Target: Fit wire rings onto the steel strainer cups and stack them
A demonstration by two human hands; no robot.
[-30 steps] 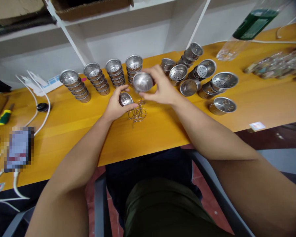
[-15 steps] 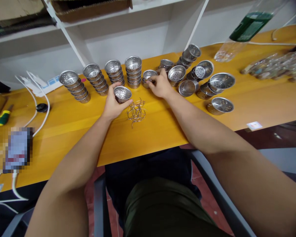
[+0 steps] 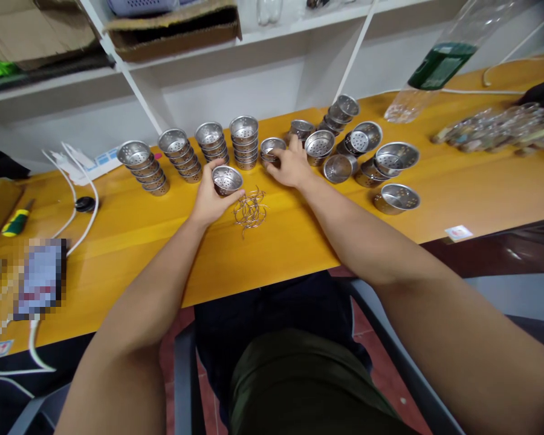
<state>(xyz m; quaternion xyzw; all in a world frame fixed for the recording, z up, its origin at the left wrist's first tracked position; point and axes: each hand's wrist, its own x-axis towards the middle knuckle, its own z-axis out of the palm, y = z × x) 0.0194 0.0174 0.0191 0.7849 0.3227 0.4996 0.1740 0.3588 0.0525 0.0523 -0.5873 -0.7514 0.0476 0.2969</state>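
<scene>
My left hand (image 3: 208, 198) is closed around a small perforated metal cup (image 3: 227, 181), fingers on its far left side and thumb along the front. My right hand (image 3: 292, 165) has its fingers at the rim and right side of another perforated metal cup (image 3: 268, 145), which stands on the table. Part of that cup is hidden by the fingers. A tangle of thin curved metal wires (image 3: 251, 211) lies just in front of the left hand's cup.
Nested cup stacks (image 3: 245, 145) stand along the back left. More cups (image 3: 396, 199) sit, some tilted, to the right. Farther right are a leaning plastic bottle (image 3: 439, 66) and a pile of clear-wrapped pieces (image 3: 494, 130). Cables, a phone (image 3: 40, 281) and a screwdriver (image 3: 18, 220) lie left.
The view has shifted slightly, showing more of the shelf. My right hand's fingers have moved a little at the cup; my left hand keeps its cup.
</scene>
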